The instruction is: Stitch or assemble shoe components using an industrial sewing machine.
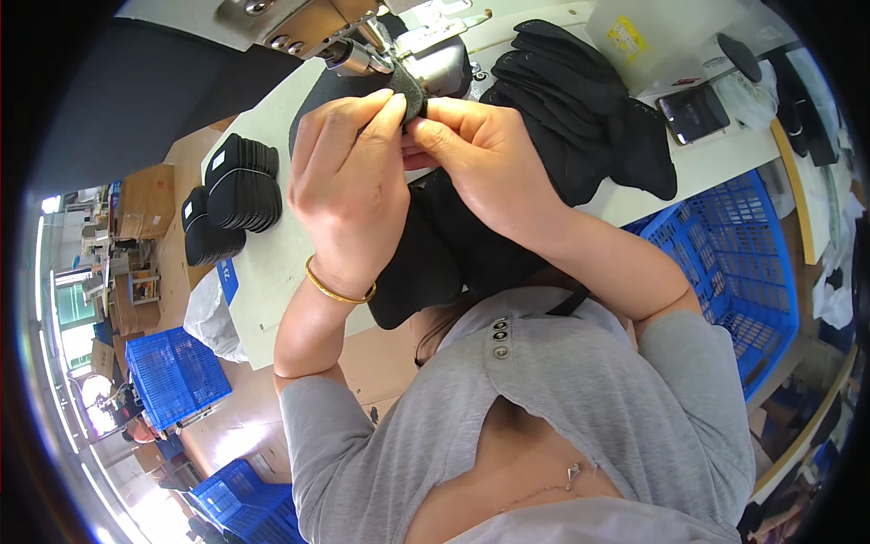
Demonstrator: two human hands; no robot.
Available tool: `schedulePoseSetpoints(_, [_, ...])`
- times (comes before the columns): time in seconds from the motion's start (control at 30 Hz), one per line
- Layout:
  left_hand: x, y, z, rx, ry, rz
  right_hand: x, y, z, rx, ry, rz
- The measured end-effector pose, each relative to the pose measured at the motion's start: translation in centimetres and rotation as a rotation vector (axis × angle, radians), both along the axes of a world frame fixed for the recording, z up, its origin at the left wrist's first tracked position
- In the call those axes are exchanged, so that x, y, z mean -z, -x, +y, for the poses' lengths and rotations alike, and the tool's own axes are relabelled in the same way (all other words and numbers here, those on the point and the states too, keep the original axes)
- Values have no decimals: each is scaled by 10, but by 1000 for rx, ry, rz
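Both my hands meet at a sewing machine [308, 27] at the top of the view. Between them is a small dark grey-black fabric edge [412, 93], held close beside the machine's needle area. My left hand [349, 177], with a gold bangle at its wrist, pinches the piece between thumb and fingers. From the other side my right hand [494, 163] grips it with thumb and forefinger; its other fingers are partly hidden. Larger black fabric [417, 263] hangs below the hands over the table's near edge, toward my lap. Whether it joins the pinched edge cannot be seen.
A pile of black fabric pieces [562, 109] lies right of the machine. Tied black bundles [243, 181] stand at the table's left. A phone [691, 115] and a translucent box [643, 45] sit far right. Blue crates [725, 263] flank the table, with a white plastic bag [210, 313] at left.
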State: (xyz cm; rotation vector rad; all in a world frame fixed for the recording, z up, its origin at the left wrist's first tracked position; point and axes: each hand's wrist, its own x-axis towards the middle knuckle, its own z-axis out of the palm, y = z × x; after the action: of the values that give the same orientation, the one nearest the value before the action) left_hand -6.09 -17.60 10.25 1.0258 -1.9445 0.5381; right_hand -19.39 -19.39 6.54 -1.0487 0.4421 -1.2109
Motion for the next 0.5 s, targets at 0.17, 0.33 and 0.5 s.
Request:
schedulePoseSetpoints(0.17, [-3,-8,1,8,-8,-124,-6,-4,9,11,-58,-54])
schedulePoseSetpoints(0.33, [-7,-12,2,-27,-22,-211,-5,-4,10,-37,-64,-37])
schedulePoseSetpoints(0.5, [-10,-21,-5,7,7,-258,-10,-11,11,-69,-138,-148])
